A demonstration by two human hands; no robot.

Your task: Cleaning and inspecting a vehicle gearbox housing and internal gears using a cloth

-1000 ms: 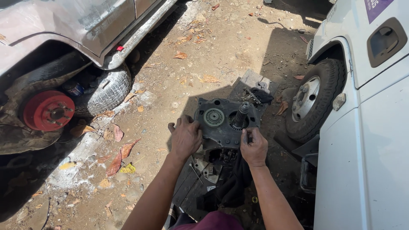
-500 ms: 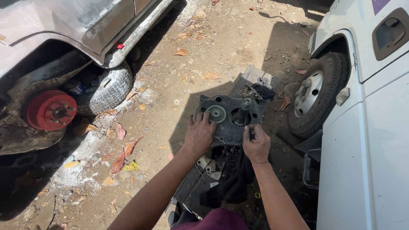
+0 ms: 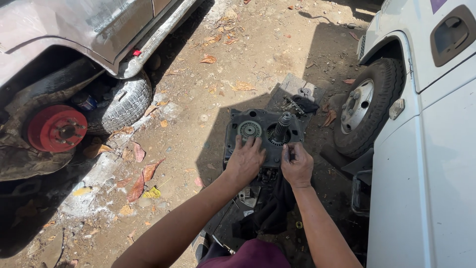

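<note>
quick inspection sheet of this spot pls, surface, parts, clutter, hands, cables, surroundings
surface: bare dirt ground, sunlit, strewn with dry leaves.
job's things: dark gearbox housing lying flat, a gear and a splined shaft showing on top; more dark parts below it, in shadow.
clutter: flat board with small tools beyond the housing; a dark cloth near the person.
grippers: left hand spread flat on the housing; right hand closed at its edge, what it holds cannot be told.
cables: nothing seen.
surroundings: white vehicle at right; car with red brake drum and loose tyre at left.
</note>
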